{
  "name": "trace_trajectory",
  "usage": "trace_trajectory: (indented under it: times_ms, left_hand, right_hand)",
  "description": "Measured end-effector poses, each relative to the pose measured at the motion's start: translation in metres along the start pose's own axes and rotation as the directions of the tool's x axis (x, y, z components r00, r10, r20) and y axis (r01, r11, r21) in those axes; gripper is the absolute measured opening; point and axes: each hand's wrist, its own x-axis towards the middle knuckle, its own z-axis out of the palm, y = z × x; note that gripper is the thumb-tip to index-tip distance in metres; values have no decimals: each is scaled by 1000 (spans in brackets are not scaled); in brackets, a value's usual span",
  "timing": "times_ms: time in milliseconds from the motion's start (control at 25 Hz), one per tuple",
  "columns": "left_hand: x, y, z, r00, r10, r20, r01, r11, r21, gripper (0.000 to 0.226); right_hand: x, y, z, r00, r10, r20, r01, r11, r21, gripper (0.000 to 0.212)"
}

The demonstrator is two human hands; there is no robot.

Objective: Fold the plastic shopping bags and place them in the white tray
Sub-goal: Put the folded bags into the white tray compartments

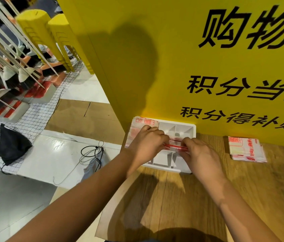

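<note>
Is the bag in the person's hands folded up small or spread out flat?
Folded up small. The bag is a narrow red-and-white strip, pinched between the left hand and right hand over the white tray.

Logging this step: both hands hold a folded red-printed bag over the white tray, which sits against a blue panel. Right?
Not quite: the panel is yellow, not blue. In the head view the left hand and right hand hold the folded red-printed bag over the white tray, which sits against it.

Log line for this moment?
left hand: holds folded plastic bag | right hand: holds same bag | bag: over white tray, not released | stack of folded bags: on wooden table, right of tray
</note>
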Motion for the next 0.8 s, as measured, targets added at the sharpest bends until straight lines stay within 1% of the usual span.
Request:
trace_trajectory:
  times_ms: [80, 160, 240, 320, 400, 440, 520, 600, 720, 800]
  left_hand:
    - [4, 3, 1, 998, -55, 0, 55, 998, 11, 15]
    - [7, 3, 5, 998, -68, -3, 68, 997, 18, 15]
    - [9, 6, 8, 998, -52, 31, 51, 998, 47, 17]
    - [13, 10, 9, 996, -74, 42, 69, 993, 94, 20]
    - [16, 13, 7, 994, -99, 36, 94, 987, 127, 21]
    - [17, 15, 5, 992, -114, 56, 105, 985, 133, 20]
    - [22, 17, 1, 979, -146, 142, 124, 980, 155, 20]
    - [23, 20, -4, 963, -173, 206, 132, 971, 199, 21]
    - [20, 29, -10, 960, -180, 215, 120, 956, 268, 24]
    - [20, 41, -11, 968, -149, 200, 87, 952, 292, 27]
  right_hand:
    - [-7, 3, -4, 999, -29, -39, 30, 999, 32, 23]
    - [-8, 1, -1, 999, -32, -40, 33, 999, 14, 23]
    - [-5, 0, 2, 1000, 4, -2, -4, 999, 32, 22]
    - [-2, 2, 1, 998, 40, 44, -43, 997, 68, 20]
    - [1, 3, -1, 997, 48, 65, -52, 997, 63, 19]
    - [2, 2, -2, 996, 50, 72, -54, 997, 60, 19]
    - [6, 1, -3, 995, 60, 85, -65, 997, 50, 21]
    - [7, 1, -2, 993, 69, 100, -74, 996, 40, 23]
    - [-1, 4, -5, 992, 35, 120, -46, 995, 90, 25]
    - [-11, 12, -14, 996, 5, 89, -15, 993, 120, 23]
